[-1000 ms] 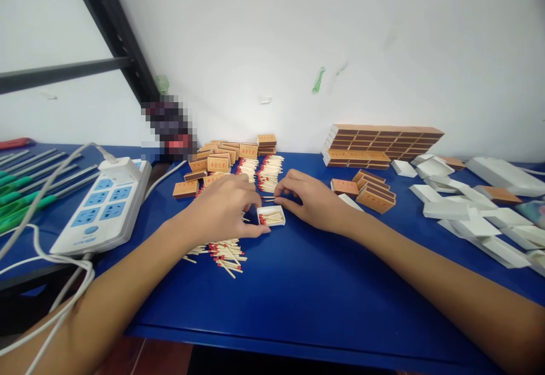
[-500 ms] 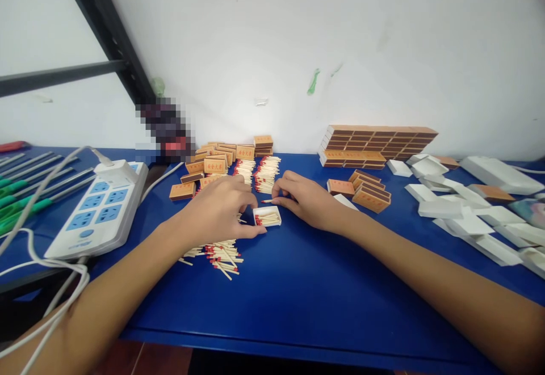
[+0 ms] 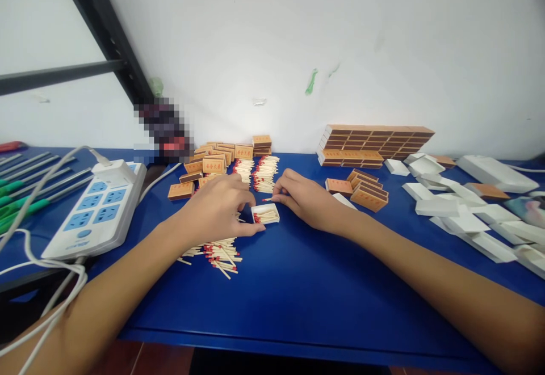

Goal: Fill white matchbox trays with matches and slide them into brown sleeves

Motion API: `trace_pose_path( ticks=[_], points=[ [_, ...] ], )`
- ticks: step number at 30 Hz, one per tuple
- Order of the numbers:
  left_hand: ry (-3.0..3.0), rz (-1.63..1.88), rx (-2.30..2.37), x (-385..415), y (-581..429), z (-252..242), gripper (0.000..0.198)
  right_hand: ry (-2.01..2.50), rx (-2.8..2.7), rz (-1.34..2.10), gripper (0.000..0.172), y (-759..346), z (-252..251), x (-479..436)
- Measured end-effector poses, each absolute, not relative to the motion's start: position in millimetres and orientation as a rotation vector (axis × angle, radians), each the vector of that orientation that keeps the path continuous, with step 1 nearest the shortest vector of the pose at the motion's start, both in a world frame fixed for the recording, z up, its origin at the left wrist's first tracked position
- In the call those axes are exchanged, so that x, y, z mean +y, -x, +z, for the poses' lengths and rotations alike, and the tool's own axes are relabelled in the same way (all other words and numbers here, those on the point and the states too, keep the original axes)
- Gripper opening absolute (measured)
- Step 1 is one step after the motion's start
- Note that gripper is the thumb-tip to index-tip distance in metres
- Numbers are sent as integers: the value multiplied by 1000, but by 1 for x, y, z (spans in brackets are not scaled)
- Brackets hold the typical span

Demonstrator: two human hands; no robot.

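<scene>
On the blue table, a small white tray holds several red-tipped matches. My left hand curls round the tray's left side, thumb and finger at its edges. Just right of the tray, my right hand pinches a single match between thumb and finger, its red head pointing left. Behind the tray lie two piles of matches, the right one in full view. A loose heap of matches spreads in front of my left hand, which hides part of it.
Matchboxes stand at the back left, a stacked row at the back right. White trays lie scattered at the right. A power strip with cables and green-handled tools occupy the left.
My right hand has drawn the pinched match slightly back to the right, away from the tray. My left hand keeps its place at the tray.
</scene>
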State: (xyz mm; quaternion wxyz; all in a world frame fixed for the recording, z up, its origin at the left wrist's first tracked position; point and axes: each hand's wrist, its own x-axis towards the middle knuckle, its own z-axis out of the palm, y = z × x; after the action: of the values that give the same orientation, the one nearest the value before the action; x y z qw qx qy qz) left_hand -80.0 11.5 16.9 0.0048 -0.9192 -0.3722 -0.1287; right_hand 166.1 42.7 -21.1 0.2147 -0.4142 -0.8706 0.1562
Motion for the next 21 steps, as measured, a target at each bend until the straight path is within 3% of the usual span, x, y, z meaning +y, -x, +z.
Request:
trace_pose_path(
  ticks=[9,21],
  points=[
    [2847,-416,-1191,12,80,17,35,968,-2338,486,13,-157,-18,26],
    [2875,-437,-1150,10,81,17,36,1044,-2329,345,16,-164,-35,48]
  ],
)
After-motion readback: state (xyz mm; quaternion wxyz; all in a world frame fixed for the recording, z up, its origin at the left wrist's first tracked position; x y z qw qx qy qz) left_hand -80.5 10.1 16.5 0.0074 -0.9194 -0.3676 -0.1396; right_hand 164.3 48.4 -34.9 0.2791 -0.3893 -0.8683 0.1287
